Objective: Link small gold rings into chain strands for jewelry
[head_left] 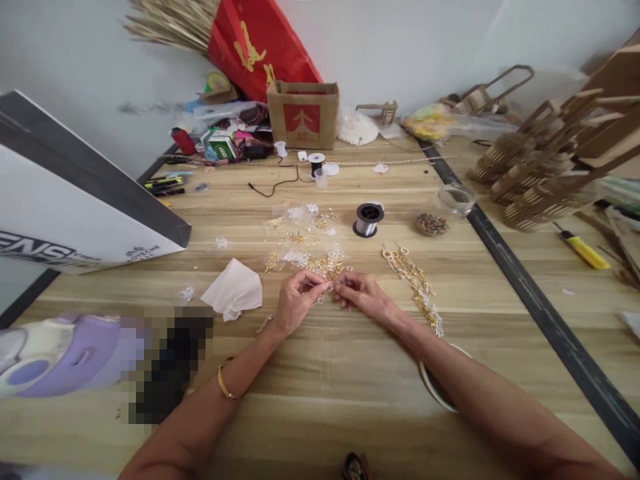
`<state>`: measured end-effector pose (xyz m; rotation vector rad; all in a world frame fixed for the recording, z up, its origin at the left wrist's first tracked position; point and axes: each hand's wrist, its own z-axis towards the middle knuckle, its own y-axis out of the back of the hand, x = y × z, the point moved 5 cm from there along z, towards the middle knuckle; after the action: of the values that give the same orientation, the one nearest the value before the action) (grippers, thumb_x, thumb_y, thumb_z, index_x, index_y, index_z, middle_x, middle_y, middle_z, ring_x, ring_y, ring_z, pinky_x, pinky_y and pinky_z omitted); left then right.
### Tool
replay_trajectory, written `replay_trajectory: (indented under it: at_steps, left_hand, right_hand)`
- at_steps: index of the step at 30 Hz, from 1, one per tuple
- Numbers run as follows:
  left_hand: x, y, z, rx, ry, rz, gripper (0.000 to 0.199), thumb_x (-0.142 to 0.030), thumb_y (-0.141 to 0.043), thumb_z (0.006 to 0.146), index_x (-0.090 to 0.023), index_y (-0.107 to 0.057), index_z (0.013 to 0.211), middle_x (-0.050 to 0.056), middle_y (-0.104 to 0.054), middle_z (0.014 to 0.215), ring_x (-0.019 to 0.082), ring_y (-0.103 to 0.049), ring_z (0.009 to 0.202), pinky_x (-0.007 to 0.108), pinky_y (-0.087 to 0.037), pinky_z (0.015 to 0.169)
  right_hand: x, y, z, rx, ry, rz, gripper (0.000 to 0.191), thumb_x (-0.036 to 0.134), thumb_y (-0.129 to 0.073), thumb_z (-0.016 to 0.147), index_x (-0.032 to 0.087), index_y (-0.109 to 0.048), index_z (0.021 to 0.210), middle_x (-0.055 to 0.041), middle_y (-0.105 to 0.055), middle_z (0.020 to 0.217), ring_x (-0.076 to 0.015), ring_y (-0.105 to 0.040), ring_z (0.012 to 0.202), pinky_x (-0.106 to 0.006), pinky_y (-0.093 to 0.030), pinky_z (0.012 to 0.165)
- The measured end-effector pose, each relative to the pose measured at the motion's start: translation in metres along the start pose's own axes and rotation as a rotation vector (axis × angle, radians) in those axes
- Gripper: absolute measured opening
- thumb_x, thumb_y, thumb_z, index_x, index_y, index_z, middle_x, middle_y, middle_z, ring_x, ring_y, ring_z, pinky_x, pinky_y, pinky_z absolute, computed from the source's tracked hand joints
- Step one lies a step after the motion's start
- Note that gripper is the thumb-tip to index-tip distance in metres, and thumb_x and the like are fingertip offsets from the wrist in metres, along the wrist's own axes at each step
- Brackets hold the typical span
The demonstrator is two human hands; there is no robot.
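Observation:
My left hand (301, 299) is closed in a pinch at the middle of the wooden table, its fingertips on a small ring-like piece. Close beside it on the right, my right hand (361, 293) also pinches, but what lies between its fingers is too small to make out. Just beyond both hands spreads a pile of gold and silver beads and findings (327, 264). A small ring piece (320, 301) hangs or lies below the left fingertips. Strands of gold and silver chain pieces (411, 275) lie to the right of my right hand.
A wire spool (369, 220) stands behind the hands, with a bead jar (453, 201) lying farther right. A white cloth (234, 291) lies left. A large box (85, 213) leans in at left. A round rim (434, 387) shows under my right forearm.

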<state>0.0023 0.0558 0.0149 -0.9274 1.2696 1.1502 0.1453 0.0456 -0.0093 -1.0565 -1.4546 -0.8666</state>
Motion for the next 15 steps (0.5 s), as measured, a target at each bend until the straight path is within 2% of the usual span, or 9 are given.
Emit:
replay_trajectory:
  at_steps: [3,6,9,15]
  left_hand:
    - [0.007,-0.001,0.001,0.026,0.103,-0.050,0.017,-0.025,-0.070,0.070,-0.013,-0.059,0.070,0.002,-0.067,0.069,0.012,-0.062,0.062,0.023,-0.050,0.060]
    - [0.010,-0.001,0.002,0.038,0.161,-0.076,0.018,-0.026,-0.070,0.069,-0.013,-0.057,0.069,0.000,-0.065,0.063,0.011,-0.061,0.059,0.023,-0.050,0.059]
    - [0.010,-0.001,0.003,0.043,0.175,-0.100,0.019,-0.026,-0.070,0.069,-0.013,-0.056,0.069,0.000,-0.064,0.060,0.011,-0.060,0.057,0.023,-0.050,0.058]
    - [0.013,-0.001,0.005,0.063,0.184,-0.128,0.022,-0.030,-0.071,0.068,-0.013,-0.057,0.068,0.000,-0.062,0.059,0.010,-0.057,0.055,0.023,-0.048,0.057]
  right_hand:
    - [0.007,0.002,-0.002,-0.066,0.051,-0.152,0.022,0.036,-0.054,0.082,0.015,-0.055,0.076,0.0035,-0.051,0.057,-0.0081,-0.046,0.048,-0.020,-0.037,0.045]
    - [0.013,0.004,-0.005,-0.171,0.161,-0.359,0.018,0.030,-0.050,0.085,0.016,-0.054,0.073,0.0030,-0.049,0.057,-0.0089,-0.043,0.050,-0.020,-0.033,0.046]
    - [0.017,0.003,-0.007,-0.216,0.304,-0.507,0.015,0.024,-0.046,0.087,0.017,-0.055,0.077,0.0003,-0.054,0.064,-0.0107,-0.047,0.055,-0.022,-0.036,0.049]
    - [0.022,-0.002,-0.015,-0.221,0.569,-0.835,0.017,0.022,-0.041,0.092,0.018,-0.058,0.091,-0.0072,-0.059,0.086,-0.0157,-0.057,0.072,-0.026,-0.046,0.062]
